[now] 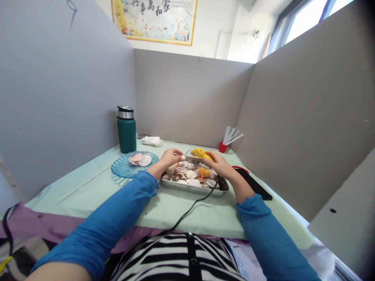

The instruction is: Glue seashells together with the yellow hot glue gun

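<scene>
Blue sleeves reach forward from a striped top across a table (88, 187) covered in pale green cloth. A black cord (190, 208) runs from the person's lap up over the near rim of a steel tray (190, 188), feeding a yellow glue gun (199, 153).

The right hand (221, 166) is wrapped around the gun above the tray's far edge, with the nozzle aimed left. The left hand (170, 157) pinches a small pale piece (179, 155) close to that nozzle; what the piece is cannot be made out. Both hands hover over the tray, probably so drips land among the shells (190, 173) heaped in it.

Left of the tray, a blue glass plate (121, 169) holds a few shells set apart. Behind it stand a green flask (126, 134) and a white rag (151, 140). A black strip (254, 185) lies by the right wrist. A red cup (223, 147) of white sticks sits at the back. Grey partitions (187, 97) enclose three sides.
</scene>
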### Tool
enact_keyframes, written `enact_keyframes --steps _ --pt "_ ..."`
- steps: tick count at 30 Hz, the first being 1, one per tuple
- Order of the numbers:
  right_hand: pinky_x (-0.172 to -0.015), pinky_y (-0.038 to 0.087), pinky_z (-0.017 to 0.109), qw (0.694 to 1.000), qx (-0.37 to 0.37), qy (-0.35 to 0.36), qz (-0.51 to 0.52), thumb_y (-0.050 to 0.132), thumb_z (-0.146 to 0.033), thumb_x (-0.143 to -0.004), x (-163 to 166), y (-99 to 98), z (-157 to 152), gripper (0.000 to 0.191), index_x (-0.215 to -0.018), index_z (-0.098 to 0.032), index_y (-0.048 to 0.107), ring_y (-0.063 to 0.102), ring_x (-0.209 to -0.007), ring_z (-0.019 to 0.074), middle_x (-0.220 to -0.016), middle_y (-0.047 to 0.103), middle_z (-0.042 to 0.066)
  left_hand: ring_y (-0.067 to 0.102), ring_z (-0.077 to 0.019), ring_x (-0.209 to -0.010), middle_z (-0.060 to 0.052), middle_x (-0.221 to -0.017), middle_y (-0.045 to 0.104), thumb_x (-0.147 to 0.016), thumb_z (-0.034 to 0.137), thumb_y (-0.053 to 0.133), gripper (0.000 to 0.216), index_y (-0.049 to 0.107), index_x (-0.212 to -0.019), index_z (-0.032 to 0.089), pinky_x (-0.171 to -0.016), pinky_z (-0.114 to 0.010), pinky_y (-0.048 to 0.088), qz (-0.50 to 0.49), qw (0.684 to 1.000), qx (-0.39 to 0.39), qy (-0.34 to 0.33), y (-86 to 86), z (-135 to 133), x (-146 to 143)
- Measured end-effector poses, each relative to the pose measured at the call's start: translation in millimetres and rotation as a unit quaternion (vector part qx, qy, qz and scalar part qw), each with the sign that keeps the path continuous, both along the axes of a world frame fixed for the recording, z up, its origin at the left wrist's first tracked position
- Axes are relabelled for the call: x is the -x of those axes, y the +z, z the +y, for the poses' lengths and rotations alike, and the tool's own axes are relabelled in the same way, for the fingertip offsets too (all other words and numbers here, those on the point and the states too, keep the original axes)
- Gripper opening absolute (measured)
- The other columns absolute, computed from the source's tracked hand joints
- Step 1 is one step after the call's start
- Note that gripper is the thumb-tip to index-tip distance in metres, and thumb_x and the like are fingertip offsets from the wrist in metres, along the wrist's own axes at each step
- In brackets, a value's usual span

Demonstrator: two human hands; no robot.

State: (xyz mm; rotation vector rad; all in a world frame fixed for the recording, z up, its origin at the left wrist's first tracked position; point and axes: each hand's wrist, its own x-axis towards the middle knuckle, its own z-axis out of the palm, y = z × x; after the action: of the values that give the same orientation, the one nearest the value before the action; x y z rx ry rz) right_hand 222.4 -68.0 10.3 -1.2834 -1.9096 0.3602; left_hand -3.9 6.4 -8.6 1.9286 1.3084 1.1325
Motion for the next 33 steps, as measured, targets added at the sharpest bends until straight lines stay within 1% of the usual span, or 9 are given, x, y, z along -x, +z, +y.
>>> enact_keyframes --steps 2,4,6,8,12,17,22,28,33 --pt "-0.064 0.046 0.026 0.993 0.011 0.007 0.12 0.052 -0.046 -0.081 2.5 0.9 1.0 0.042 -0.114 -0.019 0.053 0.057 -0.071 0.0132 -0.105 0.062 0.006 0.064 -0.0147 -0.067 -0.006 -0.074 0.069 -0.07 0.012 0.063 0.024 0.068 -0.093 0.012 -0.061 -0.021 0.049 -0.017 1.0 0.002 -0.013 -0.7 0.7 -0.1" --pt "-0.059 0.046 0.025 0.979 0.012 0.008 0.205 0.063 -0.046 -0.072 6.8 1.0 0.8 0.047 -0.109 -0.017 0.054 0.053 -0.061 0.0108 -0.091 0.062 0.004 0.064 -0.0133 -0.066 -0.006 -0.078 0.068 -0.069 0.009 0.063 0.027 0.066 -0.095 0.012 -0.061 -0.021 0.05 -0.042 0.998 0.007 -0.04 -0.6 -0.1 -1.1" --pt "-0.053 0.044 0.025 0.968 0.026 0.008 0.249 0.069 -0.046 -0.067 11.6 -0.3 0.3 0.048 -0.101 -0.015 0.057 0.047 -0.051 0.0096 -0.067 0.056 -0.001 0.063 -0.0118 -0.063 -0.005 -0.079 0.067 -0.068 0.008 0.063 0.029 0.064 -0.097 0.012 -0.061 -0.022 0.05 -0.069 0.994 0.019 -0.083 0.5 -3.5 -2.9" --pt "-0.05 0.044 0.026 0.96 0.024 0.025 0.277 0.065 -0.049 -0.07 15.9 -2.6 0.2 0.043 -0.095 -0.015 0.058 0.043 -0.047 0.0093 -0.055 0.047 -0.005 0.062 -0.011 -0.062 -0.005 -0.081 0.066 -0.069 0.009 0.063 0.03 0.063 -0.099 0.012 -0.061 -0.022 0.051 -0.089 0.984 0.038 -0.148 2.7 -9.5 -5.2" --pt "-0.048 0.044 0.024 0.957 0.037 0.023 0.288 0.067 -0.048 -0.069 23.3 -5.6 0.3 0.039 -0.091 -0.016 0.058 0.048 -0.049 0.01 -0.056 0.05 -0.004 0.061 -0.0102 -0.073 -0.009 -0.105 0.063 -0.066 0.008 0.063 0.032 0.061 -0.098 0.012 -0.06 -0.021 0.051 -0.121 0.955 0.042 -0.269 8.7 -23.3 -8.6" --pt "-0.049 0.045 0.023 0.951 0.07 0.023 0.301 0.073 -0.039 -0.063 29.3 -5.6 0.5 0.04 -0.093 -0.015 0.06 0.055 -0.058 0.0116 -0.074 0.061 0.003 0.061 -0.0128 -0.079 -0.009 -0.108 0.061 -0.067 0.008 0.062 0.038 0.059 -0.104 0.013 -0.063 -0.023 0.052 -0.11 0.939 0.038 -0.324 14.7 -32.9 -8.9" --pt "-0.047 0.045 0.023 0.953 0.08 0.033 0.289 0.073 -0.037 -0.062 29.6 -9.2 2.2 0.041 -0.093 -0.015 0.059 0.054 -0.056 0.011 -0.068 0.058 0.0 0.061 -0.0148 -0.086 -0.009 -0.109 0.061 -0.068 0.01 0.064 0.036 0.061 -0.104 0.014 -0.072 -0.027 0.052 -0.115 0.934 0.022 -0.338 17.0 -37.4 -11.0" --pt "-0.046 0.047 0.023 0.954 0.096 0.027 0.281 0.071 -0.028 -0.062 30.7 -8.6 0.3 0.034 -0.091 -0.015 0.058 0.051 -0.049 0.0099 -0.058 0.054 -0.004 0.062 -0.0127 -0.078 -0.009 -0.112 0.059 -0.068 0.012 0.065 0.037 0.059 -0.104 0.016 -0.066 -0.026 0.052 -0.137 0.925 0.041 -0.352 16.2 -39.2 -15.0" --pt "-0.049 0.05 0.024 0.942 0.1 0.026 0.318 0.069 -0.025 -0.062 32.4 -6.2 -2.3 0.032 -0.09 -0.016 0.057 0.054 -0.05 0.0107 -0.06 0.057 -0.003 0.062 -0.0111 -0.072 -0.009 -0.107 0.058 -0.07 0.015 0.065 0.036 0.054 -0.105 0.014 -0.062 -0.024 0.051 -0.142 0.942 0.029 -0.303 13.5 -38.4 -16.1"
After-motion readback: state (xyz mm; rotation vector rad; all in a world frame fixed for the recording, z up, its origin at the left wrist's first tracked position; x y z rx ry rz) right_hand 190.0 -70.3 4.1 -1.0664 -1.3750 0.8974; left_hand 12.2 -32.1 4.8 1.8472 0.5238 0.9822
